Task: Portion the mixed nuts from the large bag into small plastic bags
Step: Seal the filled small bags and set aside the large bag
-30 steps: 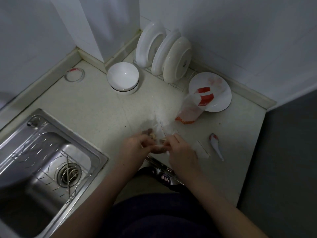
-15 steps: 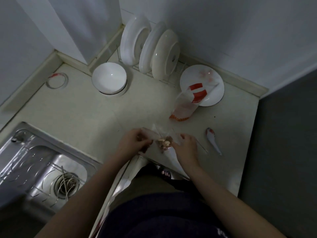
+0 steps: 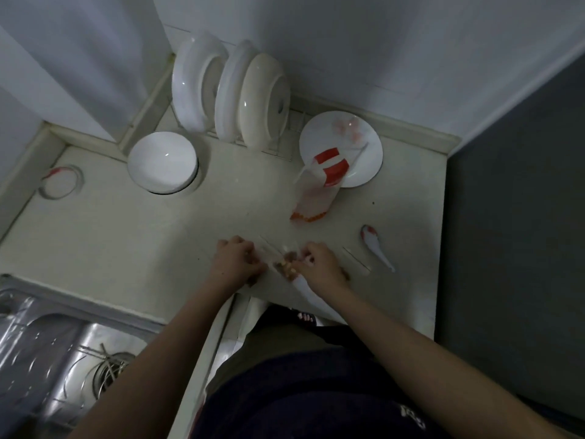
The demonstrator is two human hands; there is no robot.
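Observation:
A small clear plastic bag [image 3: 286,264] with mixed nuts in it lies at the counter's front edge between my hands. My left hand [image 3: 235,258] pinches its left side with curled fingers. My right hand [image 3: 319,264] pinches its right side. The large bag [image 3: 316,191], clear with red print, stands slumped behind them, its top leaning on a white plate [image 3: 364,147]. Another small clear bag [image 3: 356,259] lies flat to the right of my right hand.
A white spoon with a red bowl [image 3: 376,247] lies at the right. A white bowl [image 3: 163,163] and racked plates [image 3: 234,93] stand at the back. A tape ring [image 3: 61,182] lies far left. The steel sink [image 3: 63,353] is at lower left.
The view has shifted so the counter sits higher and the sink lower. Both hands stay on the small bag of nuts near the counter's front edge, now a little further apart.

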